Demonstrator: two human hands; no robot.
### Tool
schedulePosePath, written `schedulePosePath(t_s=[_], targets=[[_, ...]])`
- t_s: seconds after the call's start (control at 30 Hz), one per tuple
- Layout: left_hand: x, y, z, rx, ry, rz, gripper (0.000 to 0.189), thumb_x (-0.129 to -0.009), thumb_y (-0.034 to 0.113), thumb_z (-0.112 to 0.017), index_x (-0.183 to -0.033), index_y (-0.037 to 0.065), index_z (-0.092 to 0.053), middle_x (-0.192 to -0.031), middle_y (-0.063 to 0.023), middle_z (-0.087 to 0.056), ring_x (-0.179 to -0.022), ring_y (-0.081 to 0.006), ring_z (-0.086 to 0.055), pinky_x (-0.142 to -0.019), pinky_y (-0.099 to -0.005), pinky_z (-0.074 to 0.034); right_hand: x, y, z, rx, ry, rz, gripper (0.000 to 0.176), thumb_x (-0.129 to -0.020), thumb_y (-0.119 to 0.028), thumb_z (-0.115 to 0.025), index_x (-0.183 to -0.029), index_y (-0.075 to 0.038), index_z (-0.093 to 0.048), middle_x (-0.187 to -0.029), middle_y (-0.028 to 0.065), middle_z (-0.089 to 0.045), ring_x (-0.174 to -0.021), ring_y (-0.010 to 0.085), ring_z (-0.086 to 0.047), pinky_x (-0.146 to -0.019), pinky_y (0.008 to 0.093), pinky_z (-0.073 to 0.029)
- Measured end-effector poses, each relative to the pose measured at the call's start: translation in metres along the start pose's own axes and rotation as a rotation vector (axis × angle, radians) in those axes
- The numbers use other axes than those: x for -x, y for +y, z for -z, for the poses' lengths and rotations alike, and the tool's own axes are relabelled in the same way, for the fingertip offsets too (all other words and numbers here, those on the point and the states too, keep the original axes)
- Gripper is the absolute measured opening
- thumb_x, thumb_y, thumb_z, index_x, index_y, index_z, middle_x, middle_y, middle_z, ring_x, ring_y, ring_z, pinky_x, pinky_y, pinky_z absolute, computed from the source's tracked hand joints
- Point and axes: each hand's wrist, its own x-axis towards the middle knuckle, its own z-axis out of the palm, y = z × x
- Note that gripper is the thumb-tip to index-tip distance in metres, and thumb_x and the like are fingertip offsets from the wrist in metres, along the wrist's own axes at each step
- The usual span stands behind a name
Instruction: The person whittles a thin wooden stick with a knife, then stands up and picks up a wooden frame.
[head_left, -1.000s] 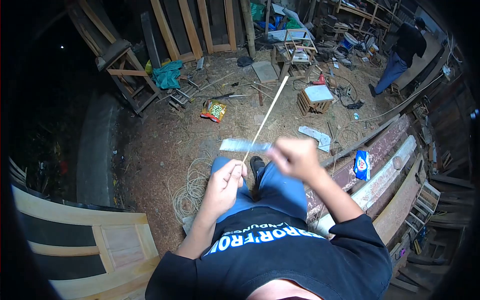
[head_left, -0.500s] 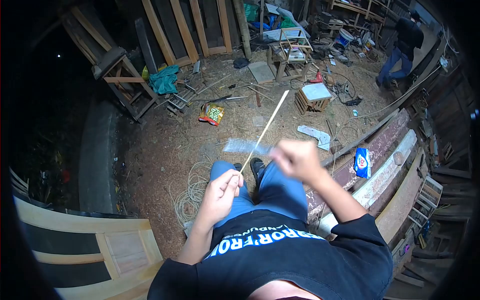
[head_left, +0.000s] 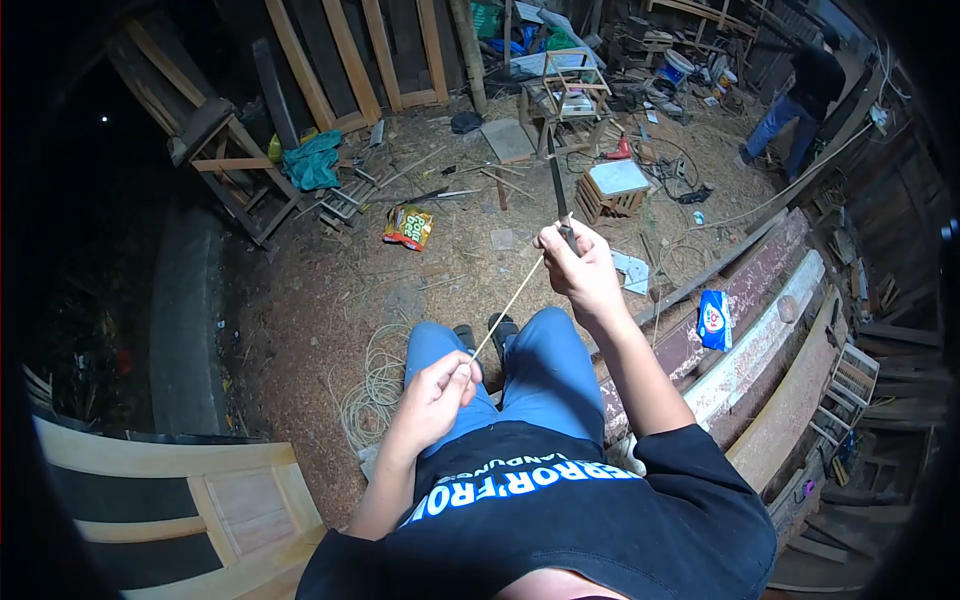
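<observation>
My left hand [head_left: 437,397], over my left thigh, is closed on the lower end of a thin, pale wooden strip [head_left: 511,303]. The strip slants up and forward to my right hand [head_left: 580,265], where its far end meets the fist. In that fist is the handle of a long-bladed knife [head_left: 557,182], its dark narrow blade pointing away from me. The strip's upper end lies against the knife near the handle; my fingers partly hide the contact. Both hands are in front of my knees.
A coil of cord [head_left: 370,400] lies left of my legs, with a snack bag [head_left: 408,228] farther out. At right are long boards [head_left: 757,345] with a blue packet [head_left: 714,320]. A slatted wooden box [head_left: 612,190] stands ahead. Another person [head_left: 803,100] is at the far right.
The knife has swung from pointing left, blurred, to pointing forward. My right hand has risen slightly to the strip's upper end. My left hand has barely moved.
</observation>
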Motion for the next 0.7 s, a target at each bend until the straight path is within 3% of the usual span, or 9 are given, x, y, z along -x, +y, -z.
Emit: schedulePosePath(t_s=[0.03,0.13,0.27,0.4,0.53,0.57,0.6,0.67,0.7], targets=[[-0.002,-0.001,-0.001,0.041,0.003,-0.021,0.024,-0.113,0.020,-0.051,-0.102,0.005,-0.065,-0.074,0.0059,-0.049,-0.068,-0.0040,-0.044,-0.062,-0.0227,-0.035,0.000,0.002,-0.010,-0.015,0.029,0.042,0.022,-0.106,-0.026,-0.070,-0.095,-0.007,-0.068,-0.071,-0.0080,-0.052,-0.056,0.0004,-0.040,-0.049,0.0218,-0.025],[-0.013,0.004,-0.004,-0.045,0.072,-0.024,0.021,-0.113,0.014,-0.051,-0.102,0.002,-0.064,-0.077,0.0019,-0.054,-0.070,-0.0062,-0.051,-0.063,-0.0240,-0.042,0.001,0.005,-0.015,-0.010,0.032,0.030,0.021,-0.108,-0.025,-0.067,-0.098,-0.007,-0.068,-0.074,-0.0071,-0.055,-0.061,0.0008,-0.043,-0.053,0.0212,-0.030],[-0.018,0.006,-0.005,-0.048,0.134,-0.079,0.021,-0.113,0.014,-0.051,-0.102,0.002,-0.065,-0.076,0.0023,-0.054,-0.069,-0.0048,-0.051,-0.063,-0.0229,-0.041,-0.006,0.014,0.007,0.154,0.109,0.286,0.019,-0.111,-0.022,-0.060,-0.107,-0.004,-0.059,-0.085,-0.0035,-0.055,-0.076,0.0040,-0.049,-0.066,0.0237,-0.041],[-0.018,0.015,-0.007,-0.053,0.151,-0.094,0.021,-0.113,0.014,-0.051,-0.102,0.002,-0.064,-0.077,0.0029,-0.053,-0.069,-0.0042,-0.049,-0.062,-0.0225,-0.039,0.013,0.011,0.008,0.618,0.109,0.446,0.015,-0.110,-0.017,-0.058,-0.103,-0.003,-0.059,-0.078,0.0023,-0.055,-0.068,0.0079,-0.050,-0.063,0.0244,-0.043],[-0.019,0.027,-0.015,-0.052,0.167,-0.078,0.022,-0.113,0.013,-0.050,-0.100,0.002,-0.063,-0.078,0.0039,-0.052,-0.070,-0.0039,-0.045,-0.063,-0.0219,-0.036,0.021,0.010,0.003,1.047,0.273,0.731,0.011,-0.103,-0.016,-0.067,-0.101,-0.005,-0.066,-0.083,0.0142,-0.069,-0.069,0.0271,-0.071,-0.059,0.0375,-0.054],[-0.019,0.029,-0.017,-0.049,0.177,-0.076,0.022,-0.113,0.013,-0.050,-0.100,0.002,-0.063,-0.078,0.0039,-0.052,-0.070,-0.0038,-0.046,-0.063,-0.0219,-0.036,0.027,0.018,0.002,1.102,0.190,0.802,0.009,-0.099,-0.016,-0.071,-0.101,-0.007,-0.068,-0.089,0.0146,-0.072,-0.073,0.0326,-0.072,-0.060,0.0422,-0.057],[-0.020,0.028,-0.018,-0.065,0.190,-0.081,0.022,-0.113,0.013,-0.050,-0.100,0.002,-0.063,-0.078,0.0038,-0.052,-0.070,-0.0038,-0.046,-0.063,-0.0218,-0.036,0.034,0.028,-0.003,1.091,0.071,0.890,0.008,-0.098,-0.015,-0.072,-0.099,-0.007,-0.068,-0.087,0.0130,-0.071,-0.068,0.0310,-0.072,-0.058,0.0401,-0.057],[-0.023,0.026,-0.017,-0.102,0.218,-0.091,0.022,-0.113,0.013,-0.050,-0.099,0.002,-0.063,-0.077,0.0038,-0.052,-0.070,-0.0037,-0.047,-0.063,-0.0216,-0.037,0.055,0.017,-0.012,1.270,-0.027,0.761,0.008,-0.097,-0.015,-0.072,-0.097,-0.008,-0.069,-0.084,0.0120,-0.070,-0.068,0.0301,-0.071,-0.057,0.0392,-0.056],[-0.024,0.026,-0.016,-0.114,0.226,-0.102,0.021,-0.112,0.013,-0.051,-0.099,0.002,-0.063,-0.076,0.0027,-0.053,-0.068,-0.0041,-0.048,-0.061,-0.0225,-0.038,0.047,0.018,-0.006,1.197,0.082,0.802,0.009,-0.097,-0.016,-0.072,-0.096,-0.008,-0.068,-0.081,0.0116,-0.068,-0.066,0.0299,-0.070,-0.056,0.0394,-0.055]])
